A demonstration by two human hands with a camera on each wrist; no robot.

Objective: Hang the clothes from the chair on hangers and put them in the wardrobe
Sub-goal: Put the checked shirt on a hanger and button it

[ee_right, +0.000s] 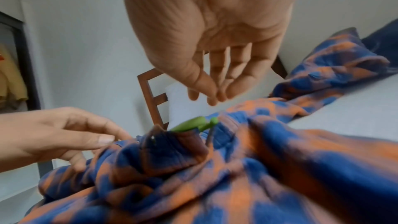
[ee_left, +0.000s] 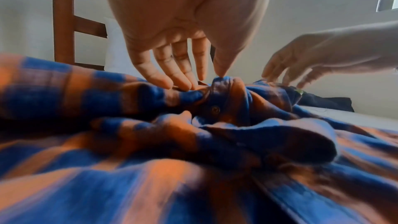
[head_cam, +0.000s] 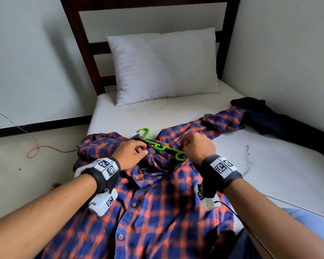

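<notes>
Fingers (ee_left: 165, 72) of the left hand (head_cam: 133, 153) pinch the collar of the plaid shirt (head_cam: 157, 202), thumb on top. Right-hand fingers (ee_right: 217, 81) hang loosely apart above the cloth, and the right hand (head_cam: 198, 147) holds nothing. 1 green hanger (head_cam: 163, 146) sits half tucked in the neck opening, its hook pointing toward the pillow (head_cam: 163, 66). The shirt lies spread on the bed (head_cam: 269, 165), its left shoulder draping over the mattress edge, 1 sleeve reaching the dark garment (head_cam: 281, 120) by the wall. Bare mattress lies open to the right. On the floor, 1 red cord (head_cam: 34, 146).
</notes>
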